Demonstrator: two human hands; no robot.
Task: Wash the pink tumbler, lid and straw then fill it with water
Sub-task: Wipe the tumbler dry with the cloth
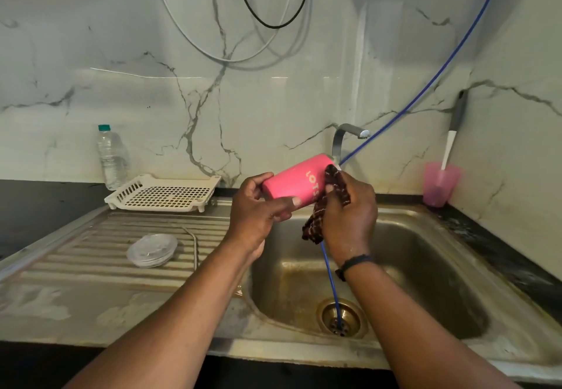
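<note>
Pink tumbler [296,183] washing looks to be at an early-to-middle stage: the cup is held on its side above the sink [425,236], and no water can be seen running from the faucet [349,136], so rinsing and filling appear still to come.

The sink is dull stainless steel with a ribbed draining board on its left and a brassy drain. The tumbler is a smooth, opaque, tapered cylinder with pale lettering. The left hand [258,209] grips its base end, thumb lying along the wall. The right hand [349,209] holds a dark, knitted-looking scrub cloth [322,206] pressed against the tumbler near its mouth.

On the draining board lie the clear, round plastic lid [152,250] and, just beside it, the thin bent metal straw [194,245], neither being handled.
</note>
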